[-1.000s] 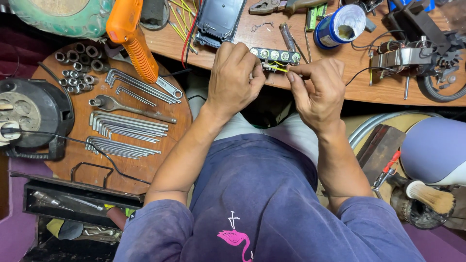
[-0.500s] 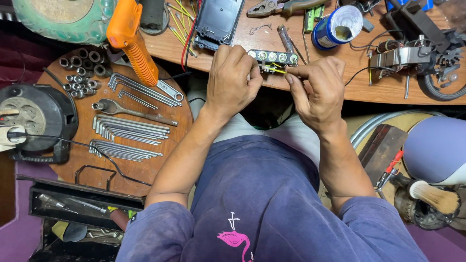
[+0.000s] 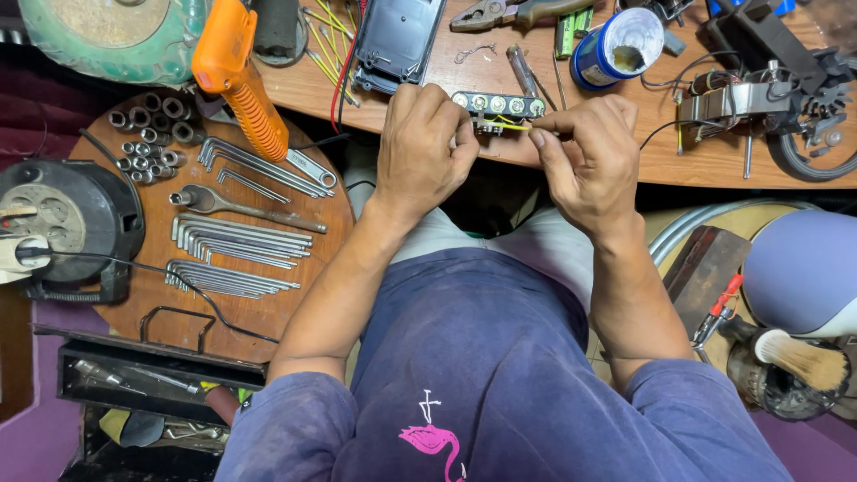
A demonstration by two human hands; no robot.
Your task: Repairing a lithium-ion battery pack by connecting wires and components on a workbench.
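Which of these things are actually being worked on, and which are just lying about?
In hand: left hand; right hand; LED strip; yellow wire.

Lying about: orange tool; hex keys; ratchet; sockets; blue tin; pliers; brush.

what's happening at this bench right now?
A person seated at a wooden workbench works two-handed on a small black strip of round silver terminals with yellow wires. The left hand steadies the strip; the right hand pinches a yellow wire at its end. An orange-handled tool, a blue tin and pliers lie untouched nearby. Hex keys and sockets sit on a round board to the person's left.
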